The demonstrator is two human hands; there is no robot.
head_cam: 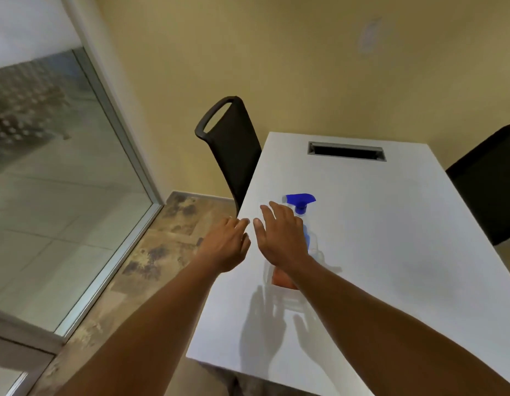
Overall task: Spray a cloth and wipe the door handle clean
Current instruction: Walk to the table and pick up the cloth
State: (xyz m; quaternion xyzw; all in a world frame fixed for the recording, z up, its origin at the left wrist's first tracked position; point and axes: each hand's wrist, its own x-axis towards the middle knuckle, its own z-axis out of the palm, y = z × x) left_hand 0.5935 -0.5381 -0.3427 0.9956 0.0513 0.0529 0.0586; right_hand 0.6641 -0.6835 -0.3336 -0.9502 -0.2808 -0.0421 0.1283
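Yellow walls (305, 67) frame a small meeting room where a white desk (390, 252) stands with its far edge against the wall, a dark rectangular cable slot (346, 151) cut near that edge. Black chairs flank it: one chair (233, 150) at the desk's left edge, its back topped by a looped handle, and a second chair (488, 181) at the right edge. To the left, a glass partition (62, 181) in a pale metal frame meets a mottled brown floor (151, 252). A person reaches both bare arms forward over the desk's left side. The left hand (226, 244) hovers over the left edge, palm down, fingers loosely extended and holding nothing. The right hand (282, 238) is spread wide, fingers straight, raised above a clear spray bottle (300, 207) with a blue trigger head that stands near the left edge; whether the hand touches the bottle cannot be told. Just nearer the camera, partly hidden beneath the right wrist, an orange cloth (280, 280) lies in what appears to be a clear container (288, 301), its outline faint. Shadows of both hands fall on the desk toward its near edge. No door handle appears in view.
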